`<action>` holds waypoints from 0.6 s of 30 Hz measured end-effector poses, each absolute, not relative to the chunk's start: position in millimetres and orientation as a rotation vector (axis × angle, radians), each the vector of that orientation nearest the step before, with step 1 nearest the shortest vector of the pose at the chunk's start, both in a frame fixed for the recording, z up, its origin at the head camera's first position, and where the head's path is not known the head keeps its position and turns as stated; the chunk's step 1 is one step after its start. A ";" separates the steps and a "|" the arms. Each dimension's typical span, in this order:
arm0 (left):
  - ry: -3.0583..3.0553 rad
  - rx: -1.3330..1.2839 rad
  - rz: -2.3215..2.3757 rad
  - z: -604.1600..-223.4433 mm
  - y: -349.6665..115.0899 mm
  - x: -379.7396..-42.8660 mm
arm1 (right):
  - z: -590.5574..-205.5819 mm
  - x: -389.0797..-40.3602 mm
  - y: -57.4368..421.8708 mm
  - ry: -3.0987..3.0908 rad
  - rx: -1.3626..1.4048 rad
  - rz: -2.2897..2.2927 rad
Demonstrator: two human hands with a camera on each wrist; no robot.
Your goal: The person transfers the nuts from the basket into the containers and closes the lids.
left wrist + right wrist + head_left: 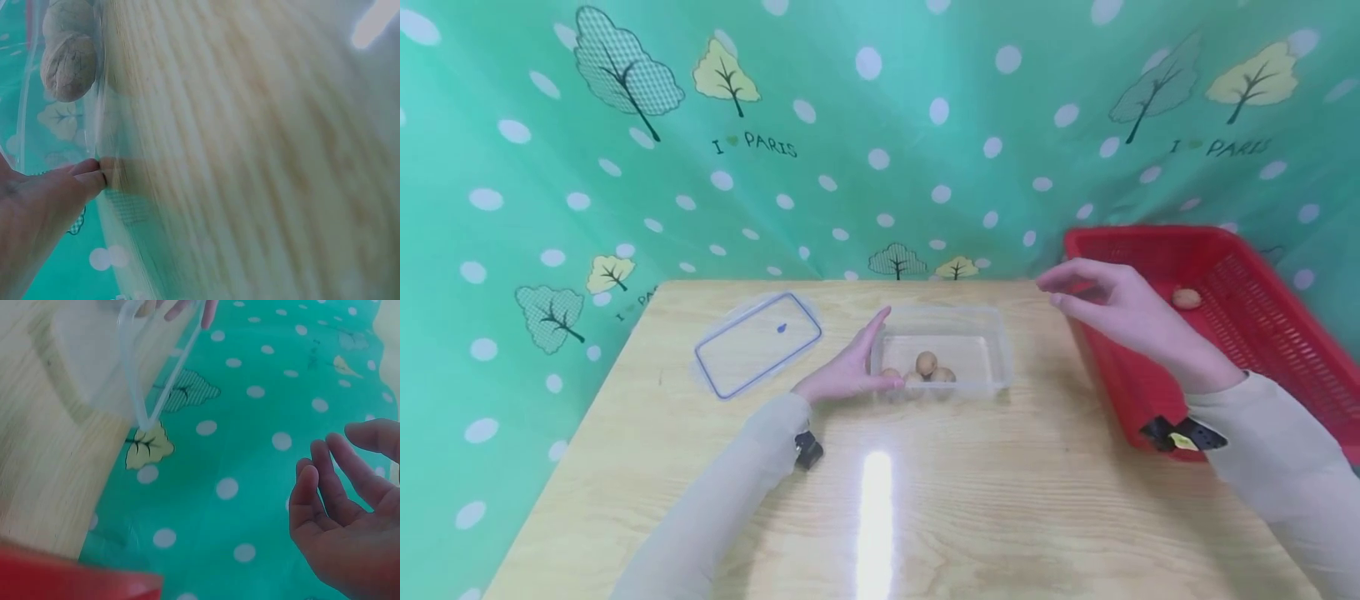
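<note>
A clear plastic food container (1003, 354) sits on the table with several walnuts (927, 363) gathered toward its front left part. My left hand (847, 371) grips the container's left end, thumb at the front and fingers toward the back. From the left wrist, a wrinkled walnut (69, 67) shows through the clear wall above the fingertips. My right hand (1120, 304) is raised near the left rim of a red plastic basket (1101, 237), its fingers loosely bent around nothing. One walnut (1186, 298) lies inside that basket.
A clear lid (748, 350) with a blue seal lies on the wooden table (1000, 500), left of the container. Behind the table hangs a green dotted cloth (820, 217). The basket stands at the right side.
</note>
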State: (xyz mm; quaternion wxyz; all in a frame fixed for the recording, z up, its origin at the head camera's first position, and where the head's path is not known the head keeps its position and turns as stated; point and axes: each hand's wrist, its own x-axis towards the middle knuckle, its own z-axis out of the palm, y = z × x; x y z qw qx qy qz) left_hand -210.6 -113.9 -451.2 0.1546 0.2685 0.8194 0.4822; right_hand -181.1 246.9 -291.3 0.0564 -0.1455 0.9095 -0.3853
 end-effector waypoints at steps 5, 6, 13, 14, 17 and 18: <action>2.362 0.773 1.382 -452.0 -114.1 -209.4 | -291.5 -187.6 259.7 2.808 -0.405 -1.178; 2.358 0.770 1.390 -452.7 -114.6 -208.9 | -291.5 -188.3 262.7 2.807 -0.382 -1.180; 2.337 0.770 1.401 -454.9 -115.1 -208.7 | -291.0 -188.5 285.8 2.741 -0.216 -1.244; 2.340 0.770 1.397 -454.9 -115.0 -209.0 | -291.1 -189.2 288.5 2.751 -0.222 -1.244; 2.338 0.772 1.391 -454.1 -114.8 -209.8 | -291.1 -191.1 295.6 2.789 -0.219 -1.234; 2.337 0.773 1.391 -453.5 -114.9 -209.9 | -291.2 -192.0 297.9 2.813 -0.231 -1.217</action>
